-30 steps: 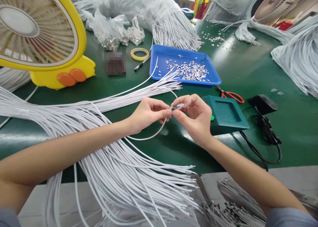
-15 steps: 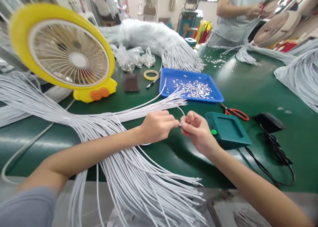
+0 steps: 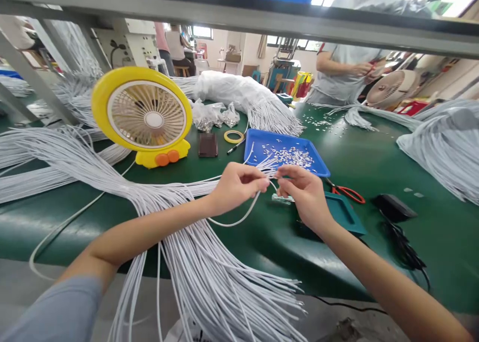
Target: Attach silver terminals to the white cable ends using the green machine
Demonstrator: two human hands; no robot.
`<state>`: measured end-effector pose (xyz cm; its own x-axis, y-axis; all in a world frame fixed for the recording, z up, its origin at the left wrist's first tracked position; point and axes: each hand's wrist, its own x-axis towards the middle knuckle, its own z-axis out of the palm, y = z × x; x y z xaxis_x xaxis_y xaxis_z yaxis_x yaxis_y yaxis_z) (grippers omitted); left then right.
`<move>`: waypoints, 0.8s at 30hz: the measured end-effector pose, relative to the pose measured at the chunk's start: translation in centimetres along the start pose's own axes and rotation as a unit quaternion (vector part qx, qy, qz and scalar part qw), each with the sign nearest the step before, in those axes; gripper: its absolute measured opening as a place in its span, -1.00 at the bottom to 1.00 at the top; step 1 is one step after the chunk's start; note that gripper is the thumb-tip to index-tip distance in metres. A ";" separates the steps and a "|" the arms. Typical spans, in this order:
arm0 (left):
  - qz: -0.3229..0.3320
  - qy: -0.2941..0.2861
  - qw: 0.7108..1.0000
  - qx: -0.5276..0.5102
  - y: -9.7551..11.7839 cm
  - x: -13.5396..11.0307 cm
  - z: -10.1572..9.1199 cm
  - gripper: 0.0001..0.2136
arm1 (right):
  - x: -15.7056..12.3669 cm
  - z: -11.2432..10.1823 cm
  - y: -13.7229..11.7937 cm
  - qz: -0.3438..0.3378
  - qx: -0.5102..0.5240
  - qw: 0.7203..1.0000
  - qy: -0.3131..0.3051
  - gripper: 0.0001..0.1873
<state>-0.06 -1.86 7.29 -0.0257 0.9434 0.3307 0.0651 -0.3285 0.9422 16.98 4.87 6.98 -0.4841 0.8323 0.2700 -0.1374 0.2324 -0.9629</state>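
Observation:
My left hand (image 3: 239,186) is closed in a pinch on a white cable (image 3: 246,216), which loops down below it and back toward the bundle. Close beside it, my right hand (image 3: 305,195) has thumb and fingers drawn together; anything between them is too small to make out. A short curved piece of cable shows between the hands. Under my left forearm spreads a thick bundle of white cables (image 3: 209,262). Behind my fingers lies a blue tray (image 3: 318,168) holding many small metal pieces (image 3: 295,157). My right hand partly covers a teal device (image 3: 342,212).
A yellow fan (image 3: 142,110) stands at left. Red-handled pliers (image 3: 350,193) and a black adapter (image 3: 394,207) lie at right. Tape (image 3: 233,136), a pen (image 3: 235,147) and wrapped cables (image 3: 239,92) sit farther back. A shelf beam (image 3: 239,20) crosses above; a person (image 3: 340,73) works beyond.
The view has tilted up, bringing the shelf beam in. My fingertips have parted slightly, and the cable now hangs in a loop from my left hand.

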 end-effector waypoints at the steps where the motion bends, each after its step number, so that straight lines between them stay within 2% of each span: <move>1: -0.056 -0.002 0.996 -0.070 0.6 0.0 -0.1 -0.81 | 0.4 0.1 -0.3 -0.071 -0.061 0.996 0.014 -0.81; 2: -0.108 -0.008 0.985 -0.133 1.1 0.1 -0.3 -0.80 | 0.7 0.2 -0.6 -0.140 -0.122 0.982 0.020 -0.80; 4: -0.181 -0.022 0.958 -0.220 1.8 0.2 -0.7 -0.80 | 1.2 0.4 -0.8 -0.267 -0.236 0.934 -0.001 -0.72; 6: -0.210 -0.033 0.941 -0.263 2.0 0.3 -1.0 -0.82 | 1.5 0.4 -0.7 -0.375 -0.328 0.867 -0.025 -0.64; 8: -0.221 -0.041 0.932 -0.284 1.7 0.5 -1.0 -0.83 | 1.6 0.3 -0.6 -0.451 -0.387 0.804 -0.033 -0.63; 10: -0.239 -0.049 0.922 -0.299 1.3 0.6 -1.0 -0.82 | 1.8 0.1 -0.3 -0.487 -0.419 0.765 -0.027 -0.67; 15: -0.281 -0.057 0.895 -0.342 0.4 1.0 -0.8 -0.87 | 2.7 -0.6 0.2 -0.517 -0.466 0.717 -0.043 -0.76; 18: -0.285 -0.063 0.896 -0.335 0.2 0.9 -0.7 -0.85 | 2.9 -0.9 0.5 -0.532 -0.456 0.712 -0.046 -0.77; 21: -0.272 -0.074 0.908 -0.312 0.1 0.6 -0.3 -0.80 | 2.4 -0.5 0.5 -0.524 -0.435 0.732 -0.028 -0.77; 22: -0.260 -0.075 0.915 -0.298 0.1 0.5 -0.1 -0.77 | 2.0 -0.3 0.4 -0.507 -0.426 0.749 -0.016 -0.78; 24: -0.221 -0.078 0.941 -0.244 -0.3 0.3 0.2 -0.73 | 1.3 0.3 0.0 -0.428 -0.392 0.814 0.003 -0.82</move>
<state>0.09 -1.44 7.12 0.2068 0.9755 -0.0751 -0.3838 0.1515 0.9109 16.11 5.80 7.30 -0.4971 0.1971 0.8450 0.1722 0.9769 -0.1266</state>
